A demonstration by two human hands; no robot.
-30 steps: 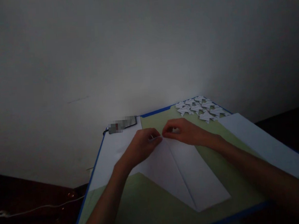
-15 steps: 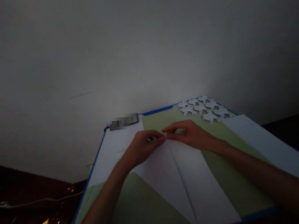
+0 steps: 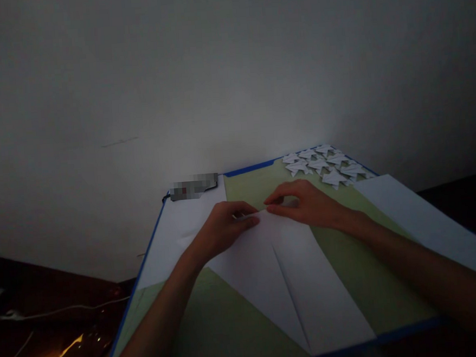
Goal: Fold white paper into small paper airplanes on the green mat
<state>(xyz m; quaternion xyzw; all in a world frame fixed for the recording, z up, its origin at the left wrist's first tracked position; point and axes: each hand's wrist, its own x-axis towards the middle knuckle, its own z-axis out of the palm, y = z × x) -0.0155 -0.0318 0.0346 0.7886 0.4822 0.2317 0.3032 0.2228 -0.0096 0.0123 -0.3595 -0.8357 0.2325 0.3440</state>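
A white sheet of paper (image 3: 281, 273) with a lengthwise crease lies over the middle of the green table, its near end at the blue front edge. At its far end my left hand (image 3: 229, 228) pinches the edge between thumb and fingers. Close to it on the right, my right hand (image 3: 300, 201) is closed on the same edge, thumb in front and fingers behind. The fingertips of the two hands are a small gap apart. Part of the paper's far edge is hidden by my fingers.
Several folded white paper pieces (image 3: 318, 166) sit in rows at the far right corner. White paper (image 3: 420, 220) lies along the right side, and more paper (image 3: 158, 260) at the left. A dark, blurred-out object (image 3: 193, 187) rests at the back left, close to the wall (image 3: 231, 81).
My hands have moved slightly apart along the paper's far edge, and more of that edge shows between them. The whole view has shifted a little, with the table higher in the picture.
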